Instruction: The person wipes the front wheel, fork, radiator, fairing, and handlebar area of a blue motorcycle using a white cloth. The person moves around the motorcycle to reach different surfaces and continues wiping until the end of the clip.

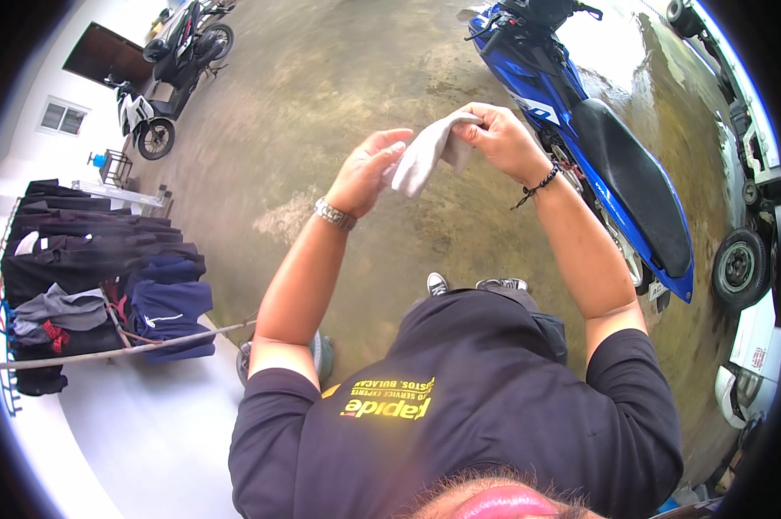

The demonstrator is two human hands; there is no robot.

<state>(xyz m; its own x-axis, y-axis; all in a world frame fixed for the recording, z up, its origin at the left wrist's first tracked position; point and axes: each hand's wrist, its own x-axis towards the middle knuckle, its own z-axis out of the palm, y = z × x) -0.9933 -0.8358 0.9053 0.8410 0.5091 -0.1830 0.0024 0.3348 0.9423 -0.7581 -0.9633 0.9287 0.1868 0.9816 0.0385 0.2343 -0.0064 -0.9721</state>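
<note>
Out in front of my body, my right hand (505,143) pinches a small light grey cloth (422,158) between thumb and fingers. The cloth is folded over and droops toward the left. My left hand (366,176) is beside the cloth's hanging end, with thumb and index finger stretched out and apart. Whether its other fingers touch the cloth is hard to see. A metal-banded watch (334,214) is on my left wrist, and a dark beaded bracelet (539,184) is on my right.
A blue motorcycle (637,186) with a black seat stands close on the right, a white vehicle (758,346) and a wheel (740,269) beyond it. At left, dark clothes (96,242) hang on a rack. Two parked scooters (155,137) stand farther back on the concrete floor (321,78).
</note>
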